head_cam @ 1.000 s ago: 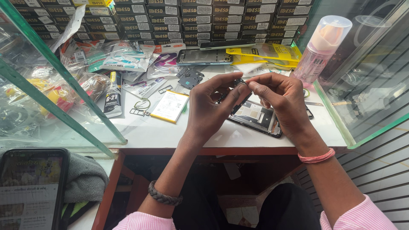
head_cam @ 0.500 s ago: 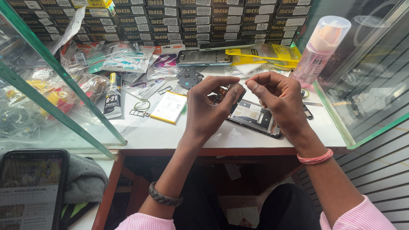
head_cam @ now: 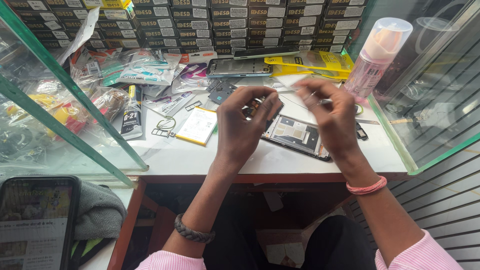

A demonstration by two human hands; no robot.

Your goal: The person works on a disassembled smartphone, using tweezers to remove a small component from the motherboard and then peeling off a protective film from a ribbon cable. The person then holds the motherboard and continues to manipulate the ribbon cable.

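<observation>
Thin and pale, a small strip [head_cam: 289, 89] is pinched between the fingertips of the left hand [head_cam: 245, 122] and the blurred right hand [head_cam: 330, 112]. Both hands hover above the opened black phone frame [head_cam: 295, 136] on the white table [head_cam: 210, 160]. Left lies a yellow-edged flat battery [head_cam: 197, 126]; far right stands a pink spray bottle [head_cam: 377, 55].
</observation>
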